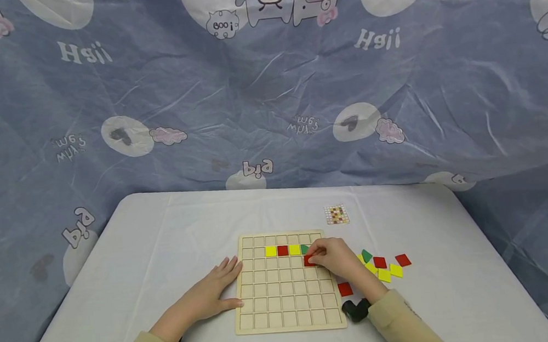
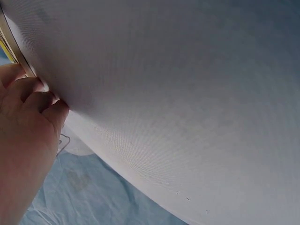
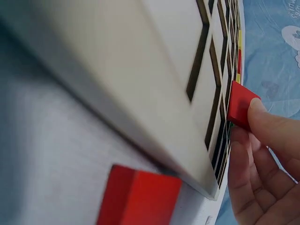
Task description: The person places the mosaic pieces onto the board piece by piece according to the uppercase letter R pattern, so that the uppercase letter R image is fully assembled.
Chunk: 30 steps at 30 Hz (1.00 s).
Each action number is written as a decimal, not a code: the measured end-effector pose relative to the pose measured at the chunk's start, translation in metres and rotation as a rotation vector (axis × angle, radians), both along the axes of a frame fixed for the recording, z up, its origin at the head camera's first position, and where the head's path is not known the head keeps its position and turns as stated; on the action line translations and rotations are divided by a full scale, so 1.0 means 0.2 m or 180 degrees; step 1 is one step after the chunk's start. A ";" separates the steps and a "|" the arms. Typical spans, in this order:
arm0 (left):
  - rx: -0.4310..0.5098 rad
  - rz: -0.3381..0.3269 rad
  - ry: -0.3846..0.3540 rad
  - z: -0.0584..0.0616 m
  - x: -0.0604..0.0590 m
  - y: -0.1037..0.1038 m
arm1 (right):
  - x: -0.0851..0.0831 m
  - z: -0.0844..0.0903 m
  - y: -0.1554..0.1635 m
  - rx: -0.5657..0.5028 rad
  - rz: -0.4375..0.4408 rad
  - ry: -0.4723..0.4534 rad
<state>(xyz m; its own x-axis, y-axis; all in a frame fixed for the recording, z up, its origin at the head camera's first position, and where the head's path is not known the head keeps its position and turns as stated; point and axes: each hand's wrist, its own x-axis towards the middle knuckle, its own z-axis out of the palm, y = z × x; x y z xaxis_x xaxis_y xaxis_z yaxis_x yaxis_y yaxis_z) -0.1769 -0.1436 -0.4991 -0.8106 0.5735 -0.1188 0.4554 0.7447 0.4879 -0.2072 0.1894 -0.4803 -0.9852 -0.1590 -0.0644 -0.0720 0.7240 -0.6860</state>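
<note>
A wooden grid board (image 1: 288,304) lies on the white table. Its second row from the far side carries a yellow tile (image 1: 271,251), a red tile (image 1: 283,251), another yellow tile (image 1: 294,250) and a green piece (image 1: 304,249) partly covered by fingers. My right hand (image 1: 334,256) pinches a red square tile (image 3: 241,104) between thumb and fingers, over a cell just below the green piece; in the right wrist view the tile is tilted at the board. My left hand (image 1: 211,291) rests at the board's left edge, fingers spread and touching the rim.
Right of the board lie several loose red, yellow and green tiles, among them a red tile (image 1: 345,289) near the edge. A black object (image 1: 356,310) sits by the board's lower right corner. A small printed pattern card (image 1: 336,214) lies beyond the board.
</note>
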 end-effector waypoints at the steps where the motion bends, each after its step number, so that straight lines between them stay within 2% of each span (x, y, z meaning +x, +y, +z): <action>1: -0.0001 -0.0002 0.0000 0.00 0.00 0.00 | 0.00 0.00 0.00 0.0021 -0.0004 0.0011; 6: 0.0003 0.0008 -0.0004 0.00 0.00 0.00 | -0.01 0.00 -0.01 0.0170 0.0044 0.0163; 11: -0.0002 0.0009 0.0007 -0.01 0.00 0.00 | -0.01 0.00 -0.02 0.0275 0.0058 0.0144; 18: 0.0007 -0.0016 0.0043 -0.01 0.00 -0.01 | 0.00 0.01 0.01 0.0161 -0.0056 0.0048; 24: -0.0042 0.0017 0.0018 -0.03 -0.01 -0.01 | 0.00 0.07 0.14 -0.0043 -0.0262 0.0063; 30: -0.0005 0.0006 0.0066 -0.04 0.00 -0.01 | 0.00 0.09 0.34 0.0104 -0.0532 0.0020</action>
